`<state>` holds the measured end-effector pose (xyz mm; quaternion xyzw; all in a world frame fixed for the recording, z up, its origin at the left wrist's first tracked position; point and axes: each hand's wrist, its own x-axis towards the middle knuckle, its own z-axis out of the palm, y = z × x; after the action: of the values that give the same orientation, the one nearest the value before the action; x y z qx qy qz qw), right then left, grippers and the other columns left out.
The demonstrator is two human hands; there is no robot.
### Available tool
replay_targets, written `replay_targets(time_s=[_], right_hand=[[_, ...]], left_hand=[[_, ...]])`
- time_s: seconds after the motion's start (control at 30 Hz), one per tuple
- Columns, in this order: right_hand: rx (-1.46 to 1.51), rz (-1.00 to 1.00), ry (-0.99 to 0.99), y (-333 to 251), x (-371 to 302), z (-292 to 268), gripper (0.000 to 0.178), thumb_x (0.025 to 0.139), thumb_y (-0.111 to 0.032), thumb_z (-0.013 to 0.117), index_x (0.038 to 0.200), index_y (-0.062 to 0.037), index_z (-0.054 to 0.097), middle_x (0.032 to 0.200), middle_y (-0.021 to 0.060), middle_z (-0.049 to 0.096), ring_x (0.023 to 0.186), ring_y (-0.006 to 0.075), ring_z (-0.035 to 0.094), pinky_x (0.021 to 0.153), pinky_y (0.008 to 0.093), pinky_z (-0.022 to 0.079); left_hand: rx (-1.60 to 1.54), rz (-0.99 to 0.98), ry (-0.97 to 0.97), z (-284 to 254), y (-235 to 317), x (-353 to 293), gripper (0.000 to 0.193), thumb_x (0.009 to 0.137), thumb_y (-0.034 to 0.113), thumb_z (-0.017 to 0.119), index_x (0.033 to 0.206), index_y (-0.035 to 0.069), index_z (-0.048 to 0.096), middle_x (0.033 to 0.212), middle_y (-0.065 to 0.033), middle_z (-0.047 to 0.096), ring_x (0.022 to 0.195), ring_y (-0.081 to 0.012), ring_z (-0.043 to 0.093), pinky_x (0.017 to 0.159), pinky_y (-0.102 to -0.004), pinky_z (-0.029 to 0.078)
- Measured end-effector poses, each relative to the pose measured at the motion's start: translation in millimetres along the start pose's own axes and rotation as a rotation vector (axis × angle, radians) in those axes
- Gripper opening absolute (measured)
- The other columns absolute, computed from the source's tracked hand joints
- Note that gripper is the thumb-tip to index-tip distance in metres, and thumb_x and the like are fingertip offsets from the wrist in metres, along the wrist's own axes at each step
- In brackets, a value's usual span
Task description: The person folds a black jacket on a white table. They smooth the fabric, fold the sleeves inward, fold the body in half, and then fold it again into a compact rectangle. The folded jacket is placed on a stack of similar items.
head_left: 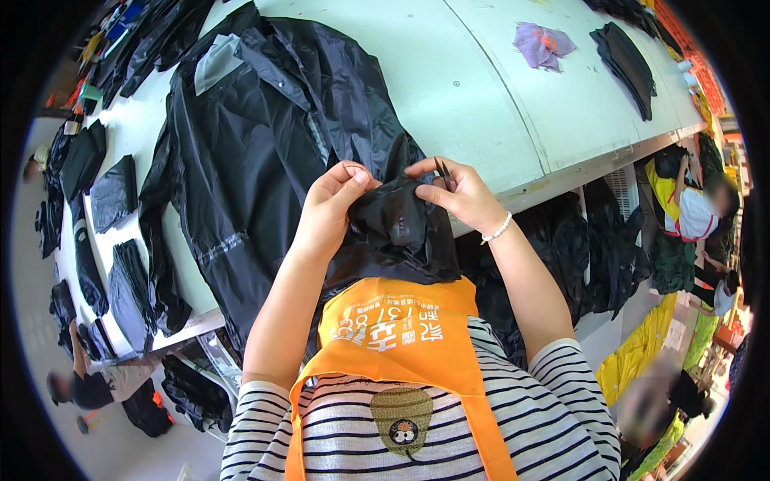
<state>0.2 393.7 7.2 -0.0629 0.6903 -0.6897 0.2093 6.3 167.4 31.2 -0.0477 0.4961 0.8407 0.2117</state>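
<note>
A shiny black jacket is spread over the pale table, and part of it hangs down over the near edge against my apron. My left hand is closed, thumb and fingers pinching the edge of a bunched part of this black fabric. Opposite it, my right hand pinches the same fabric between thumb and forefinger. Dark thread snips are tucked in the right hand's fingers, their points sticking up; their handles are hidden in the palm. A light grey patch shows near the jacket's collar.
The pale table has a seam running across it. On it lie a crumpled purple cloth, a folded black piece and, at left, several folded dark garments. Dark garments hang below its edge. Other people are around.
</note>
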Motion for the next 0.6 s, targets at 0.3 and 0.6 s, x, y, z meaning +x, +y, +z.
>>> replay_targets(time_s=[0.3, 0.6], right_hand=[[-0.044, -0.153, 0.078, 0.3, 12.8, 7.2, 0.013, 0.084, -0.008, 0.069, 0.083, -0.0038, 0.057, 0.069, -0.0078, 0.049, 0.061, -0.0004, 0.040, 0.054, 0.0192, 0.035], [-0.617, -0.402, 0.510, 11.1, 7.5, 9.5, 0.022, 0.090, -0.021, 0.062, 0.086, -0.0033, 0.050, 0.066, 0.0138, 0.058, 0.059, 0.0322, 0.057, 0.055, 0.0351, 0.045]], left_hand=[[0.849, -0.001, 0.347, -61.8, -14.4, -112.7, 0.010, 0.081, 0.004, 0.067, 0.074, 0.000, 0.060, 0.081, -0.0051, 0.066, 0.076, -0.0079, 0.058, 0.066, -0.0217, 0.046], [1.065, -0.260, 0.285, -64.0, -19.8, -186.8, 0.028, 0.073, 0.011, 0.075, 0.098, 0.001, 0.063, 0.086, -0.0073, 0.067, 0.081, -0.0178, 0.064, 0.076, -0.0298, 0.050]])
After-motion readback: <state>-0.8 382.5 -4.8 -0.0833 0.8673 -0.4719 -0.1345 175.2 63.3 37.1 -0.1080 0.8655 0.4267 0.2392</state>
